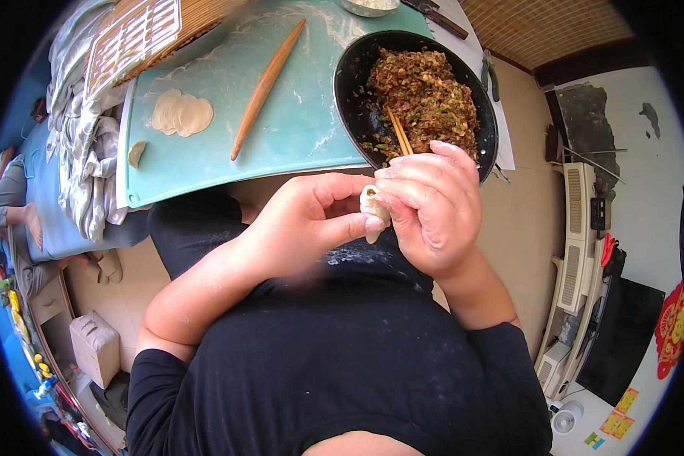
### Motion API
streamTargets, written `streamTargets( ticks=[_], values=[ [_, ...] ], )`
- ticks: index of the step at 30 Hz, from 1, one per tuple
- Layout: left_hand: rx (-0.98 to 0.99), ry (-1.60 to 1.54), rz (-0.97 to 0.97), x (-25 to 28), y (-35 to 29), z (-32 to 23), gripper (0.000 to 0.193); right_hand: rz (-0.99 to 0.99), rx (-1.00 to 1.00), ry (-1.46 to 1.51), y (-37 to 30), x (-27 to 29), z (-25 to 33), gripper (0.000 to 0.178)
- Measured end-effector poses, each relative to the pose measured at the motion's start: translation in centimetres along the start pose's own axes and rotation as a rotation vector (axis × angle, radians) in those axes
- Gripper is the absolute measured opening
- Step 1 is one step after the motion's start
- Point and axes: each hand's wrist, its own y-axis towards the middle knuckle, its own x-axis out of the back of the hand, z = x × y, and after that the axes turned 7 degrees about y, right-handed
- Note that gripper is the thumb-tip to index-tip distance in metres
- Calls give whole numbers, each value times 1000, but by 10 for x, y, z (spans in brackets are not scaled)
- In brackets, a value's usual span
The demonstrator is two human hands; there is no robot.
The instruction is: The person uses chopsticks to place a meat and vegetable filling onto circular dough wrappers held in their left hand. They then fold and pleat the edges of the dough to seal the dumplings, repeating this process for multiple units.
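In front of my chest I pinch a small dough dumpling (373, 210), its wrapper folded and a dark spot of filling showing at the top. Thumb and fingers of my left hand (300, 220) grip it from one side; the flour-dusted fingers of my right hand (437, 209) press on it from the other. Just beyond my right hand, a black pan (351, 106) holds chopped brown and green filling (425, 95). Wooden chopsticks (399, 131) stand in the filling, their lower ends hidden behind my right hand; I cannot tell whether it touches them.
A floured teal board (304, 129) carries a wooden rolling pin (267, 91), overlapping round wrappers (182, 113) and a folded dumpling (137, 154). A woven tray with a white grid (133, 42) lies far left. A flour bowl (370, 6) stands behind. Another person's foot (33, 225) shows left.
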Motion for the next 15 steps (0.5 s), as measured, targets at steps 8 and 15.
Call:
streamTargets(
  ticks=[8,15],
  values=[
    [-27,51,-7,2,0,-1,28,32,-216,541,11,-5,-3,16],
    [-12,6,-47,-1,-2,2,28,42,-120,327,5,-1,-5,14]
  ],
)
